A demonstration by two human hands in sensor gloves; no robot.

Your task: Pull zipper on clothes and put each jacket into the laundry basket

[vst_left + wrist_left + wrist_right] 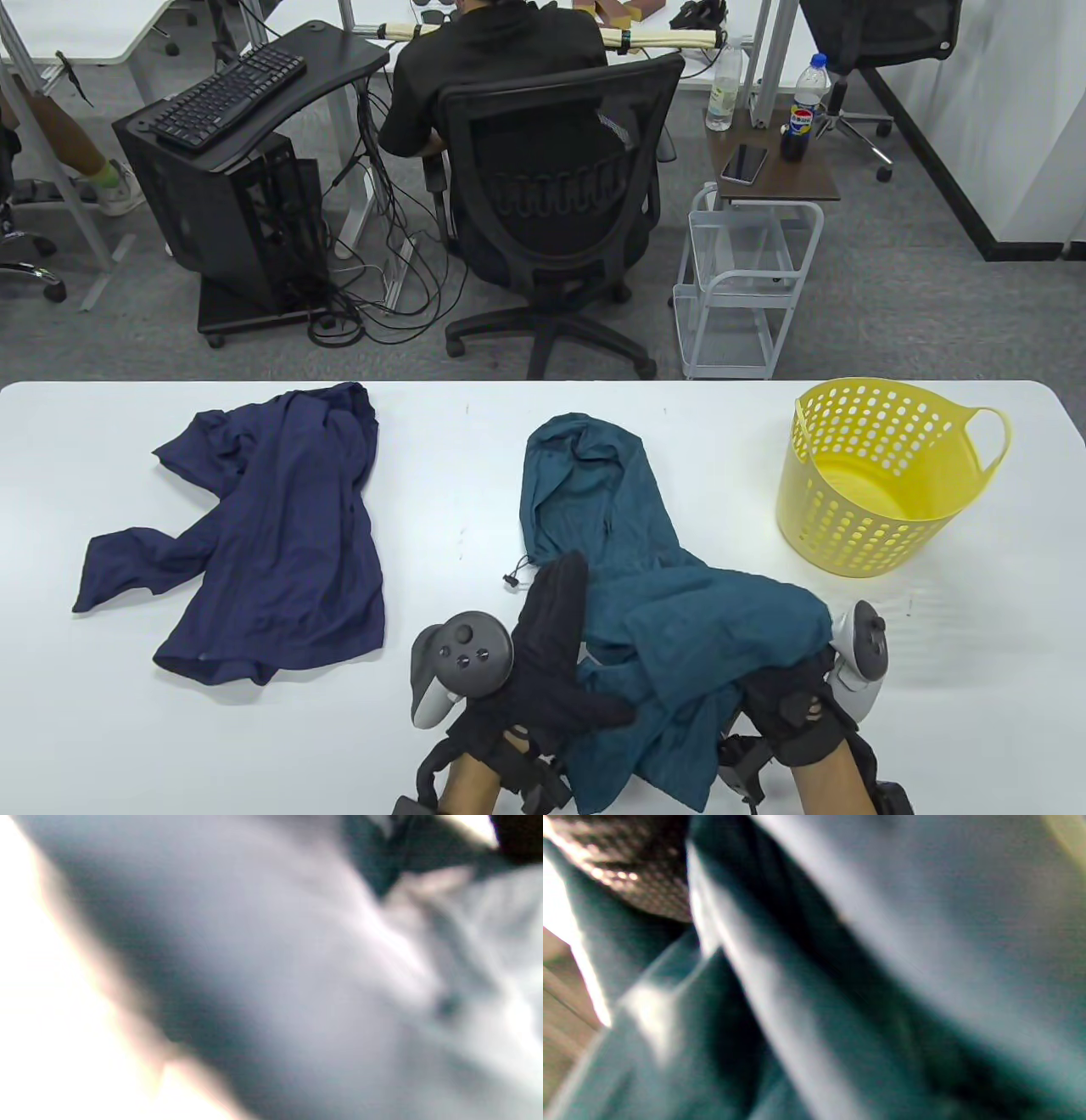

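- My left hand (551, 671) lies on the near edge of the teal jacket (611, 543), fingers straight and relaxed along the cloth, thumb out to the side. I judge it pins the fabric flat so the front can be sorted.
- My right hand (797, 705) is mostly under a lifted fold of the same jacket. I cannot tell whether its fingers grip the cloth.
- The teal jacket runs away from both hands, hood at the far end, with a drawcord toggle just beyond my left fingertips. It looks thin and rumpled. I see no zipper.
- The navy jacket (263, 535) lies crumpled well off to the left of my left hand.
- The yellow laundry basket (882, 475) stands upright beyond my right hand, empty, on the white desk (458, 475).
- Both wrist views are blurred cloth.
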